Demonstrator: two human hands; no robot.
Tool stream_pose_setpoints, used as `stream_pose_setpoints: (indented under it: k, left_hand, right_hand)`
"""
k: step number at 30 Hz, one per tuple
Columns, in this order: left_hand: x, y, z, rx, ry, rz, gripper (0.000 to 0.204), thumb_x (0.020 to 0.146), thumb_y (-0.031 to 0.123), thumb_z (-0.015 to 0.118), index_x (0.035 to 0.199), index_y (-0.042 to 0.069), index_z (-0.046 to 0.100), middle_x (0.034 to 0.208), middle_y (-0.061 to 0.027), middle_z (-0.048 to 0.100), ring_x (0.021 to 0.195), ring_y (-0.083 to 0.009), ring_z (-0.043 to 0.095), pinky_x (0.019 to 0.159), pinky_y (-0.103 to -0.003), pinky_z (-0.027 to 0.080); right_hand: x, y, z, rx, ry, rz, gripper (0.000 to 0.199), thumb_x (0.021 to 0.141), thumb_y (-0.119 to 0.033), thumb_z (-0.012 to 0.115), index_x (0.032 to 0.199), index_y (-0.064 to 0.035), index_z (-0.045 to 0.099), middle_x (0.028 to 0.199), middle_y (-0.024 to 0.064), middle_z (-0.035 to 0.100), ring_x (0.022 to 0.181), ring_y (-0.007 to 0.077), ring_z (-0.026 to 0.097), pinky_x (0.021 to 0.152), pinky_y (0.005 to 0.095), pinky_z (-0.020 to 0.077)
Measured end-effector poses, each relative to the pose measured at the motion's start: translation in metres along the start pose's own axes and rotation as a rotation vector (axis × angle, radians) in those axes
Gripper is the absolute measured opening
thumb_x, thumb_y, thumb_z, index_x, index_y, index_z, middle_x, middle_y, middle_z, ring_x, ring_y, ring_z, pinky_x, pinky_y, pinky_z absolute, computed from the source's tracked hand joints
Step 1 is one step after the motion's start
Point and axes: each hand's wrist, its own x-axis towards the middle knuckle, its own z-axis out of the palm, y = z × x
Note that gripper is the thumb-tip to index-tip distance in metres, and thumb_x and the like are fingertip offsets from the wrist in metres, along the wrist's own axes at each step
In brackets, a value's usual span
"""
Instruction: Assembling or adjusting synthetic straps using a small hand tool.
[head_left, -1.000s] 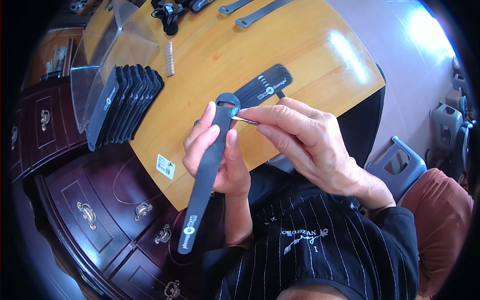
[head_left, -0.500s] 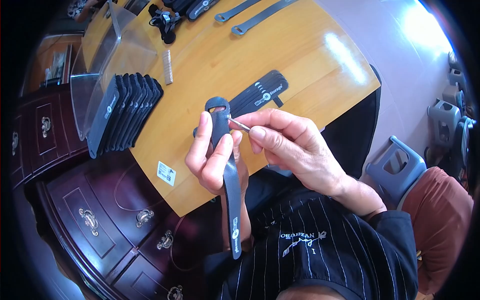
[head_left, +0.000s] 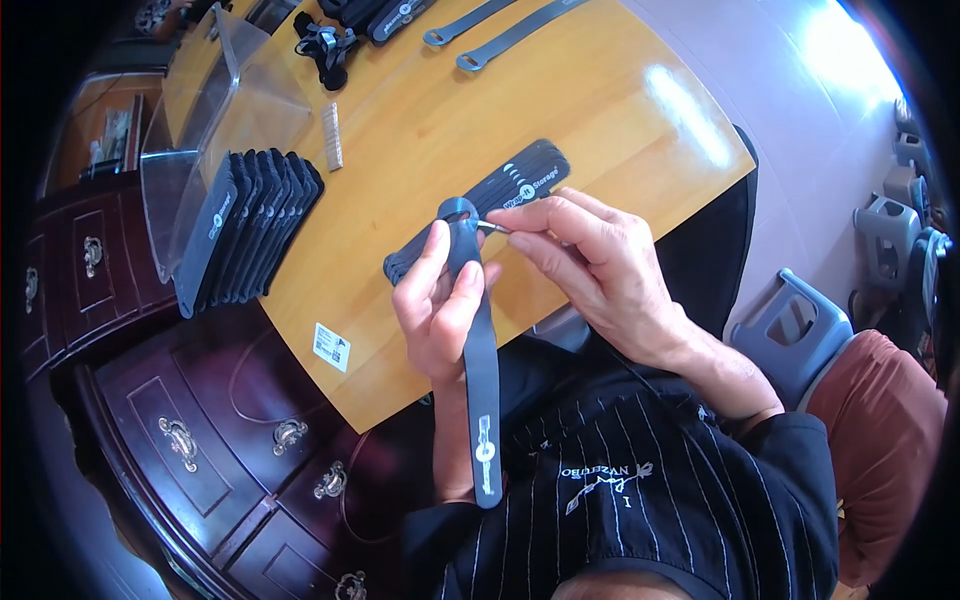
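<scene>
My left hand (head_left: pixel 435 310) is closed on a dark grey hook-and-loop strap (head_left: pixel 483 370), pinching it just below the slotted, rounded end. The strap's long tail hangs down toward my lap. My right hand (head_left: pixel 610 270) grips a thin, pointed metal tool (head_left: pixel 493 227) between thumb and forefinger. The tool's tip meets the strap's edge beside the slot; whether it pierces the material is too small to tell. Right behind both hands lies a fanned stack of similar dark straps (head_left: pixel 520 178), partly covered by the left hand and the held strap.
A row of black straps (head_left: pixel 250 230) leans by a clear plastic box (head_left: pixel 215 110) at left. On the wooden table (head_left: pixel 400 150) lie a white label (head_left: pixel 331 347), a narrow pale strip (head_left: pixel 333 137), and two grey straps (head_left: pixel 515 40). Grey stools (head_left: pixel 795 325) stand right; dark drawers (head_left: pixel 200 430) left.
Both hands and the strap have shifted slightly right, and the strap hangs straighter. The right hand's fingers have come closer to the strap's slotted end, with less of the tool showing.
</scene>
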Motion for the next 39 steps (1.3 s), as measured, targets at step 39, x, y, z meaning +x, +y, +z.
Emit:
stream_pose_setpoints:
  k: [39]
  left_hand:
    - [-0.007, 0.02, 0.038, -0.569, -0.101, 0.113, 0.005, 0.089, -0.003, 0.057, 0.089, -0.008, 0.057, 0.082, -0.0112, 0.062, 0.069, -0.0125, 0.06, 0.065, -0.023, 0.049]
  right_hand:
    - [-0.019, -0.051, -0.048, -0.481, -0.095, -0.13, 0.04, 0.078, 0.001, 0.067, 0.116, -0.0081, 0.063, 0.081, 0.0063, 0.062, 0.072, 0.0204, 0.068, 0.057, 0.0269, 0.0552]
